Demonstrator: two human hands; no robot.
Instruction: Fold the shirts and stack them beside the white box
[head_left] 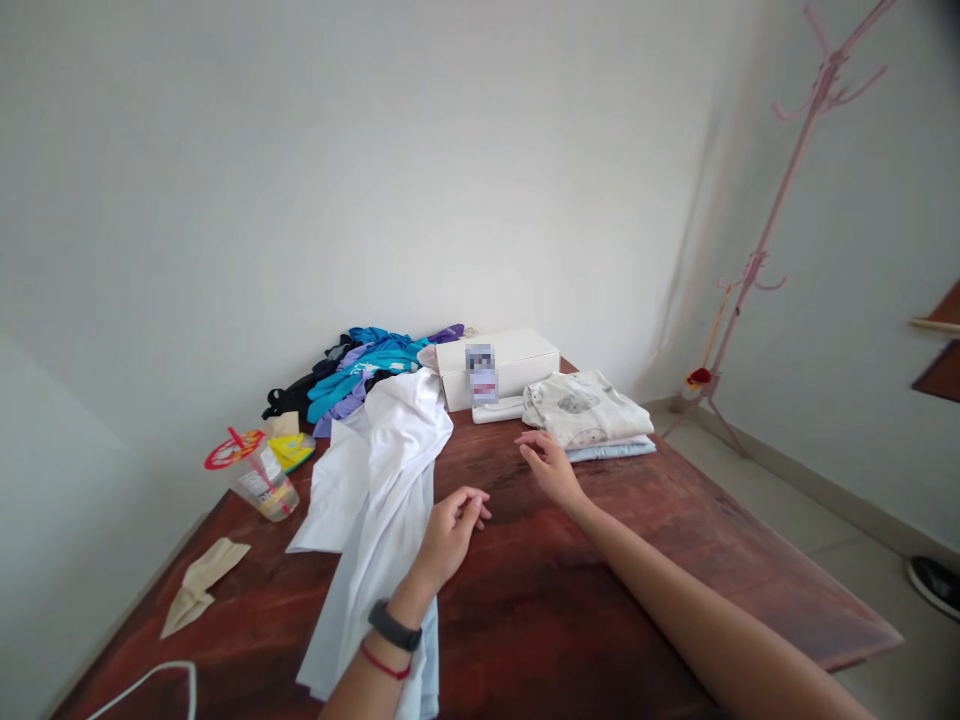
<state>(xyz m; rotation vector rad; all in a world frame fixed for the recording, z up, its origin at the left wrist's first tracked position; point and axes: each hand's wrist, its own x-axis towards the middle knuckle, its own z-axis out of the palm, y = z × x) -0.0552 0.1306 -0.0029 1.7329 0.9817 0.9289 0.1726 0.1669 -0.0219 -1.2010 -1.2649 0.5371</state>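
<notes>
My left hand (pixel 450 535), with a dark band on its wrist, hovers over the table beside a long white garment (pixel 401 425). Its fingers are loosely bent and apart, and they hold nothing. My right hand (pixel 551 468) is near the front left corner of a folded patterned white cloth (pixel 589 405), which rests on a folded light blue cloth (pixel 615 450). Those fingers point left, spread and without anything in them; whether they touch the stack I cannot tell. The white garment lies loosely from the back of the table towards me, partly under my left forearm.
A white box (pixel 517 360) stands behind on the reddish-brown table (pixel 540 600). Left of it is a heap of blue, purple and black clothes (pixel 367 365). A plastic cup with straw (pixel 266 480), a yellow packet (pixel 292 452) and a beige cloth (pixel 202 580) lie left. A pink coat stand (pixel 780 200) is right.
</notes>
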